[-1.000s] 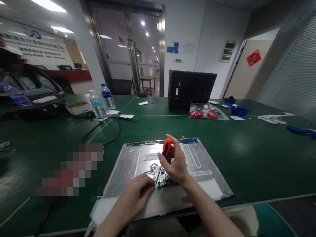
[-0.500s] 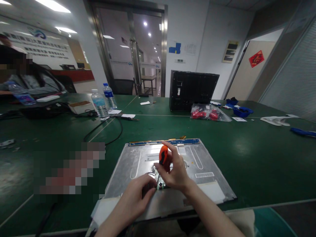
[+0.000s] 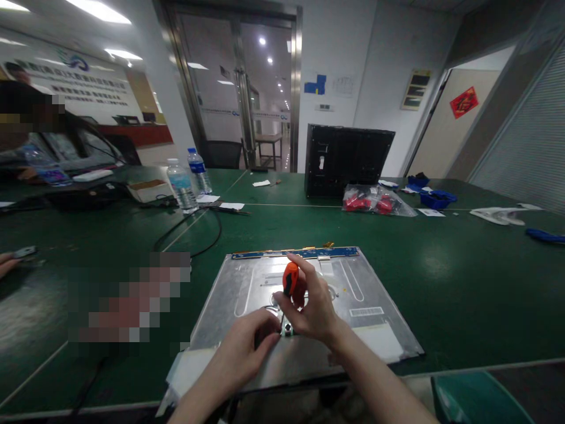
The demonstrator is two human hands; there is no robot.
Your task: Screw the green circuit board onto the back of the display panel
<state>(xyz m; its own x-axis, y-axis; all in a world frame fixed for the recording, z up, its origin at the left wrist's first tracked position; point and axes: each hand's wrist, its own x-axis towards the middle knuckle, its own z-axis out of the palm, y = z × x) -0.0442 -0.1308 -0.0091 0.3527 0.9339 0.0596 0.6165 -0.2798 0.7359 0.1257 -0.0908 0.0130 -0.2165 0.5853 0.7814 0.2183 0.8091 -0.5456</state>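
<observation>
A flat silver metal panel [image 3: 304,359] lies at the table's near edge, with a blue circuit strip [image 3: 339,252] along its far side. My right hand [image 3: 313,300] is closed around an orange and black screwdriver [image 3: 290,278], its handle up and its thin shaft slanting down. The shaft's tip meets a small green circuit board [image 3: 288,328] at the panel's middle. My left hand [image 3: 249,341] rests on the panel just left of that tip, fingers bent and pinched beside the board. A thin dark cable shows by those fingers; whether they grip it is hidden.
Water bottles [image 3: 182,187] and a black cable [image 3: 218,232] are at the left. A black monitor casing [image 3: 348,159] stands behind, with a bag of red parts [image 3: 375,201] before it. Blue trays [image 3: 436,199] sit farther right. Another person's hand [image 3: 6,263] is at the left edge.
The view has shifted slightly. Another person's hand has come in at the left edge, at a small grey tool. My hands keep nearly the same pose, screwdriver still on the board.
</observation>
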